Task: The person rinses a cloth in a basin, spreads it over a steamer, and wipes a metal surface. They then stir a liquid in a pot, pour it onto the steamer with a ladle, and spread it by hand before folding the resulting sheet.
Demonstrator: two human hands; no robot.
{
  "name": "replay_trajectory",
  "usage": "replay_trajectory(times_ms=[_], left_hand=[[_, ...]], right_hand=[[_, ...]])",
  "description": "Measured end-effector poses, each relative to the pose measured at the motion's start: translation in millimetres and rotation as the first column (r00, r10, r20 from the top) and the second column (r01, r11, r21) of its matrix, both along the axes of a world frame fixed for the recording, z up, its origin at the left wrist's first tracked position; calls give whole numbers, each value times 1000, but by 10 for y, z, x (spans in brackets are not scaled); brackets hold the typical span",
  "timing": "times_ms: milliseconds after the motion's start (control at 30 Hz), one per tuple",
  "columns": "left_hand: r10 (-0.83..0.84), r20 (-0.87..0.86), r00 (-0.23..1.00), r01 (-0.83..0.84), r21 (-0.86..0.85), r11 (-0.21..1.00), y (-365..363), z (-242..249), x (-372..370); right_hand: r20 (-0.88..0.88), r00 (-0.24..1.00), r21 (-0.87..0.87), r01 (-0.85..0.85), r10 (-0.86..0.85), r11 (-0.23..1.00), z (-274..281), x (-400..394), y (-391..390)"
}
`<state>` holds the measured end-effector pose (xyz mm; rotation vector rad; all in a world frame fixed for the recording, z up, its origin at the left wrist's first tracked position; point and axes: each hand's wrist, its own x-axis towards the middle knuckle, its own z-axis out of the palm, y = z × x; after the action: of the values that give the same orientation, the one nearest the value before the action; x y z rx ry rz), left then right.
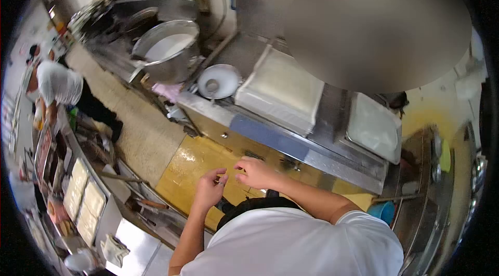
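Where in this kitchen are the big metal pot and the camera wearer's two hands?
Big metal pot (pixel 170 71): head view, outer wall.
Left hand (pixel 209 191): head view, middle of hand.
Right hand (pixel 257 174): head view, middle of hand.

My shirt (pixel 296 245) is plain white, my waistband (pixel 262 204) black. At the centre, the floor (pixel 189 167) below me is mustard yellow, tan further left. Across the upper middle, the counter (pixel 335 107) is silver-grey, the large block (pixel 286 82) creamy white, the bowl (pixel 226 77) white, the cloth (pixel 167 90) pale pink. Lower right, I see a blue bucket (pixel 383 212); lower left, pale-yellow slabs (pixel 90 212); upper left, a co-worker's white shirt (pixel 58 82) and black trousers (pixel 96 104).
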<state>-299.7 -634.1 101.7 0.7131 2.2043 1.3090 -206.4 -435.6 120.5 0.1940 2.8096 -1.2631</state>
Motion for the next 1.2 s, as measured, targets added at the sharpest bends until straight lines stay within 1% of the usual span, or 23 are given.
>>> replay_trajectory(times_ms=[67,167,233,267,333,367,400,433,500,533,567,633,667,767,833,867,933,1033,1100,1133,1200], left_hand=[[-61,82,995,66,-51,997,409,-13,181],[-203,43,978,204,-32,978,998,-66,494],[-306,26,952,307,-78,948,1395,106,706],[-353,21,936,353,-100,930,1583,170,795],[-429,-32,903,425,-80,902,1934,2,924],[-465,-54,883,461,-73,884,2074,-127,1001],[-445,-45,894,441,-81,894,2211,-238,1078],[-481,-81,873,472,-114,874,2345,-346,1139],[-546,-152,824,520,-180,835,2540,-601,1217],[-610,-217,763,568,-229,791,2635,-727,1221],[-628,-239,741,565,-284,775,2683,-858,1265],[-664,-278,694,549,-392,738,2815,-928,1371],[-716,-277,641,565,-461,684,2850,-1013,1383],[-840,-265,474,566,-639,521,2934,-1328,1359],[-896,-259,362,528,-735,426,2961,-1375,1343],[-899,-217,381,541,-736,407,2988,-1350,1318],[-897,-128,423,567,-735,373,3014,-1116,1316],[-885,-105,454,594,-705,388,3000,-1321,1233],[-867,-134,479,589,-683,431,2974,-1384,1228],[-860,-147,489,588,-672,449,2963,-1386,1241],[-869,-152,471,566,-704,429,2950,-1289,1274]], right_hand=[[-18,996,-15,84,-84,996,-45,300,298],[-52,979,-29,194,-195,981,-111,772,742],[-65,964,-72,253,-257,965,-214,1068,1003],[-35,956,-70,290,-292,955,-227,1212,1120],[32,933,-67,360,-359,930,-214,1489,1323],[16,916,-25,400,-400,916,-289,1618,1382],[-2,898,19,439,-439,898,-420,1715,1455],[-24,880,65,475,-474,878,-563,1793,1530],[30,868,88,491,-495,867,-780,1885,1600],[39,867,86,492,-497,866,-813,1915,1621],[49,867,83,492,-496,867,-855,1936,1627],[40,876,177,467,-480,867,-1036,1938,1631],[36,882,226,451,-470,864,-1132,1953,1639],[218,890,339,315,-400,886,-1363,2051,1738],[151,905,382,317,-397,868,-1543,2180,1790],[116,914,404,314,-389,859,-1630,2253,1808],[134,882,396,370,-452,840,-1645,2380,1829],[108,843,443,433,-526,785,-1706,2601,1893],[77,814,464,482,-576,743,-1701,2717,1945],[118,782,500,486,-612,717,-1643,2752,1963],[198,719,468,527,-666,709,-1633,2800,2041]])
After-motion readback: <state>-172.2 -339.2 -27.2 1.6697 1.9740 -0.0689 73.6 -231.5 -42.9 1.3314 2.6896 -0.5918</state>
